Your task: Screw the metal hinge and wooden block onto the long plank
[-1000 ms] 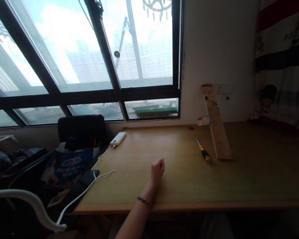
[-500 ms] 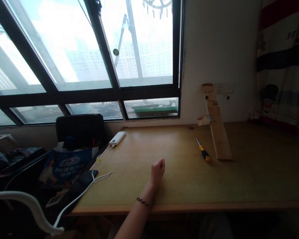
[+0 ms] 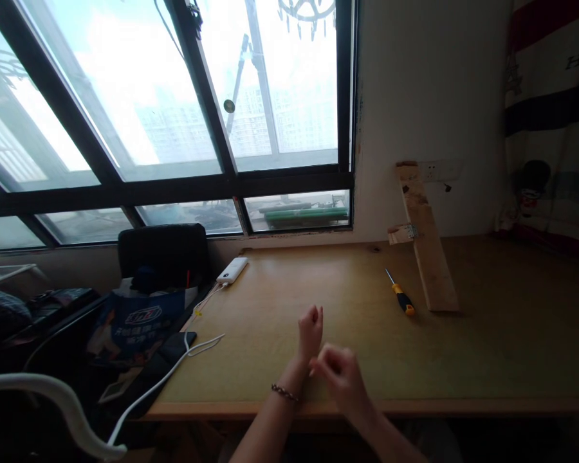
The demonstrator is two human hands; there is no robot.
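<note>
My left hand (image 3: 311, 331), with a dark braided bracelet (image 3: 284, 391) at the wrist, is closed in a fist above the near middle of the table. Anything inside it is hidden. Just right of that wrist is my right hand (image 3: 343, 381), its fingers curled round with a dark gap between them. I cannot make out anything in its grip, nor whether the two hands touch. Farther right lies a screwdriver (image 3: 401, 297) with a yellow and black handle. Beside it a wooden board (image 3: 431, 257) leans on the wall, with a small wood piece (image 3: 399, 234) joined by a metal hinge.
The table (image 3: 280, 289) stands below a window. A white power bank (image 3: 232, 271) with a white cable (image 3: 145, 392) lies at its left edge. A black chair (image 3: 164, 254) and a blue bag (image 3: 142, 321) are left of the table. A wall socket (image 3: 431, 171) sits behind the board.
My right hand has come into view from below, up beside my left wrist. My left hand stays closed in much the same place. The whole view has shifted slightly.
</note>
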